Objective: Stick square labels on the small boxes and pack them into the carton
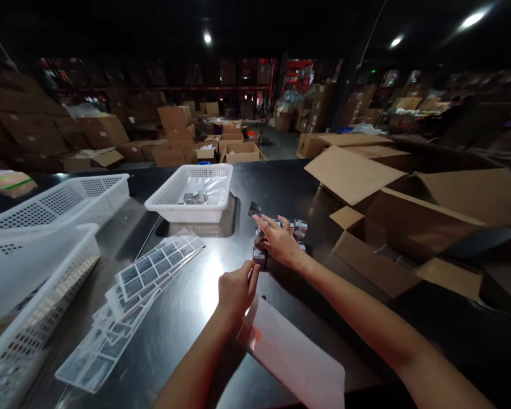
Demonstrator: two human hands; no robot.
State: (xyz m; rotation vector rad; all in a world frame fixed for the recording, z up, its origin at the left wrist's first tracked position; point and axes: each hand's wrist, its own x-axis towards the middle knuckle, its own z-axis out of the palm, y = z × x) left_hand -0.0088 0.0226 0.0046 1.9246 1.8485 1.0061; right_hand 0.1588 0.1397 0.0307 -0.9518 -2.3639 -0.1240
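Small dark boxes (259, 257) stand in a cluster on the metal table. My right hand (277, 240) lies over them with its fingers stretched out and apart, hiding part of the group. At the near left corner of the cluster, my left hand (238, 288) is curled closed, its fingertips touching the front box; whatever they may pinch is hidden. One small dark box or piece (254, 209) lies just beyond my right fingertips. Below my hands is a glossy white sheet (296, 355) with an orange-red patch near its far end.
Label sheets (153, 267) lie fanned out on the left. A white basket (189, 213) holds clear plastic and several small boxes; more white baskets (80, 199) stand far left. Open cardboard cartons (375, 264) fill the right side. Stacked cartons (176, 128) stand behind the table.
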